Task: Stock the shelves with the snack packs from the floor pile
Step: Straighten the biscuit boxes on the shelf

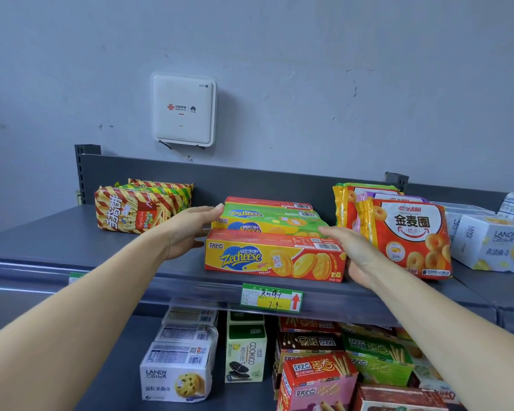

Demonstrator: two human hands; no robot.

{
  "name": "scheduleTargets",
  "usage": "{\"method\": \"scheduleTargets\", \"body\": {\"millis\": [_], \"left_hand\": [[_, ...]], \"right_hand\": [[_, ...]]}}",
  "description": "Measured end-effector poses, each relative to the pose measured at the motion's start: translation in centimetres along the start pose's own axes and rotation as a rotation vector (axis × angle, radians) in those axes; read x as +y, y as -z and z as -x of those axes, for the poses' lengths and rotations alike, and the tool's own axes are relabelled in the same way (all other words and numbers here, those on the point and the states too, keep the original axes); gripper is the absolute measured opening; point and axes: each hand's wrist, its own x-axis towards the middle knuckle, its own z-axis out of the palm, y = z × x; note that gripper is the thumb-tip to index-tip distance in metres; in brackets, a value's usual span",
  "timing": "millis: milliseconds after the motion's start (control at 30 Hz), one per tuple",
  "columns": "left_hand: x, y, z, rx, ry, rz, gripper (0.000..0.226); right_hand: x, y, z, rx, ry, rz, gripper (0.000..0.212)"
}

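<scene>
The front Zecheese box (275,256) lies flat at the lip of the top shelf (72,247), with more Zecheese boxes (267,216) lined up straight behind it towards the rear panel. I read this row as close to done: the front box looks seated and only wants squaring up. How much remains I cannot judge, since the floor pile is out of view.

The left hand (190,229) lies along the left side of that front box, fingers straight, tips reaching the boxes behind it. The right hand (356,256) lies flat against the box's right end, fingers stretched over its top corner. Neither hand clasps anything — both are spread, bracketing the row — though I cannot tell whether the left palm actually touches the front box.

Left of the box sit striped snack bags (140,207), and right of it ring-biscuit bags (404,235). Just below it hangs a price tag (272,296).
</scene>
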Motion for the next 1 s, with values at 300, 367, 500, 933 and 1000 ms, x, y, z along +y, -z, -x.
{"method": "scheduleTargets", "body": {"millis": [300, 367, 500, 933, 1000], "left_hand": [[0.7, 0.0, -1.4, 0.297, -0.14, -0.047, 0.043], [0.8, 0.0, -1.7, 0.353, -0.153, -0.059, 0.038], [1.1, -0.1, -2.1, 0.426, -0.181, -0.081, 0.032], [1.4, -0.2, -3.3, 0.351, -0.116, 0.094, 0.012], [1.6, -0.4, -3.4, 0.328, -0.093, 0.162, 0.013]], "right_hand": [[-0.9, -0.4, -0.8, 0.205, 0.288, 0.068, 0.041], [-1.6, -0.6, -1.0, 0.209, 0.343, 0.033, 0.04], [-2.3, -0.7, -1.6, 0.169, 0.342, -0.059, 0.033], [-4.6, -2.1, -2.5, 0.096, 0.36, -0.411, 0.044], [-5.1, -2.7, -2.7, 0.088, 0.361, -0.454, 0.04]]}}
